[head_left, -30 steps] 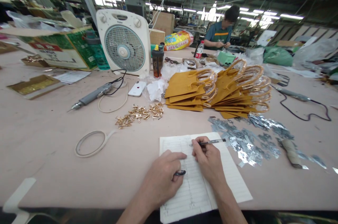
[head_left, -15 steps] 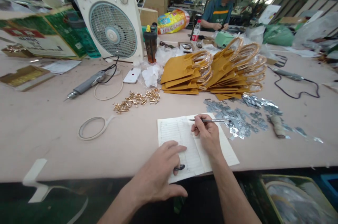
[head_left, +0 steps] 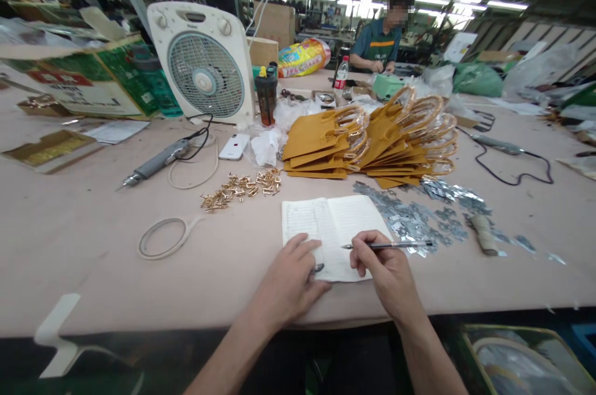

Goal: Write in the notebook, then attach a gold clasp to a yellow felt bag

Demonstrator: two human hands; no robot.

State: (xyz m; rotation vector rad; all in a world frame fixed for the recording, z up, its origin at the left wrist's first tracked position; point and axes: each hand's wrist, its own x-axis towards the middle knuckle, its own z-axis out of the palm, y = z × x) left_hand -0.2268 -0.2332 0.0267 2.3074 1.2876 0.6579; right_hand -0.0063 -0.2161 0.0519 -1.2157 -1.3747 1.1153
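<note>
An open lined notebook [head_left: 344,218] lies near the table's front edge, with faint handwriting on its left page. My right hand [head_left: 384,264] is closed around a pen [head_left: 395,245], whose tip hovers at or just above the right page; contact cannot be made out. My left hand [head_left: 293,280] rests over the lower left of the notebook, index and middle fingers stretched out. From under its curled fingers pokes a small dark pen cap [head_left: 318,268]. Thin silver metal plates [head_left: 414,224] are scattered right of the notebook, close to the pen's rear end.
Mustard-coloured bags [head_left: 321,140] with wrapped handles are piled behind the notebook. Gold fasteners [head_left: 242,189], a tape roll [head_left: 162,238], an electric screwdriver [head_left: 156,162] and a phone [head_left: 234,146] lie leftward. Behind stands a fan [head_left: 202,66]. A co-worker [head_left: 377,44] is across the table.
The notebook has been straightened and shifted back from the table edge. My left hand now lies flatter on it. My right hand with the pen has moved lower and rightward over the right page.
</note>
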